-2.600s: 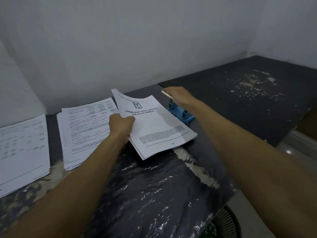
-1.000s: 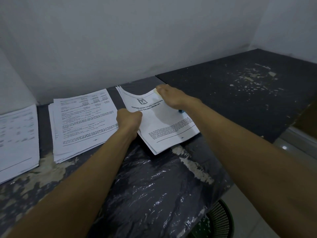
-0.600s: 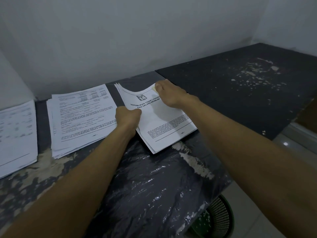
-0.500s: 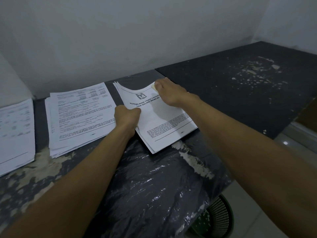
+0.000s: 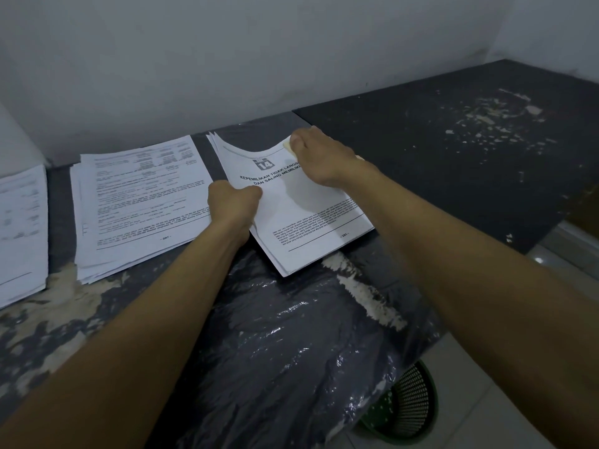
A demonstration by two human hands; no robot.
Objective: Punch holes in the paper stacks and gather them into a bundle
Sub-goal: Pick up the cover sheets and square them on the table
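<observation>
The left hand (image 5: 234, 202) grips the chapter stack (image 5: 301, 215) at its near-left edge, while the right hand (image 5: 321, 160) presses down on its far-right corner, over a punch hidden beneath. Left of that grip, two more stacks (image 5: 139, 202) lie apart, ungathered; whether they are punched I cannot tell, so bundling looks still ahead.

Bare back-room: worn dark counter (image 5: 453, 150), plain wall (image 5: 227, 59), printed stacks (image 5: 139, 202).

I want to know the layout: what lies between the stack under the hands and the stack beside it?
Head view: only a bare dark table strip between held stack and neighbouring stack.
</observation>
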